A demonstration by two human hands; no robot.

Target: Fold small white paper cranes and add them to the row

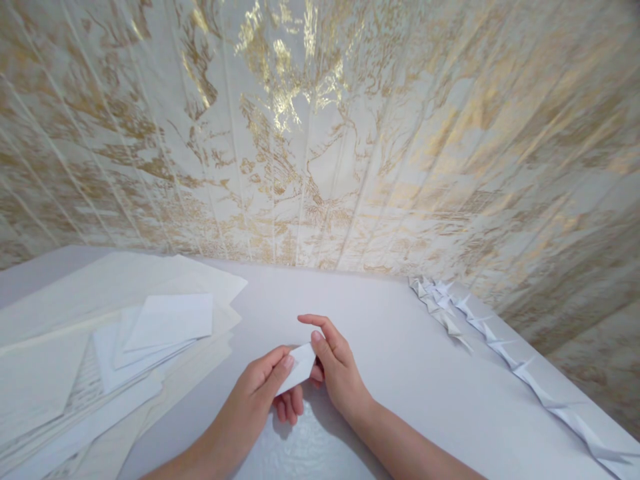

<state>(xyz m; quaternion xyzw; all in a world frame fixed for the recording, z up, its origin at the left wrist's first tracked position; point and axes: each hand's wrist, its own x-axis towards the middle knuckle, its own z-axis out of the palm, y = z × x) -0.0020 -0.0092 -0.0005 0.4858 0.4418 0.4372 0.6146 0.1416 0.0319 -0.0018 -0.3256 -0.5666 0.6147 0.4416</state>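
A small folded white paper (299, 369) is held between both my hands just above the white table (390, 347), near its front middle. My left hand (260, 393) pinches the paper's lower left side with the thumb on top and the fingers curled beneath. My right hand (336, 367) grips its upper right end, the thumb pressed on the paper and the forefinger raised and bent over it.
A loose pile of white paper sheets (150, 333) spreads over the table's left side. A row of several folded white paper pieces (480, 327) runs along the right edge by the wall. A gold-and-white patterned wall (320, 133) rises behind the table.
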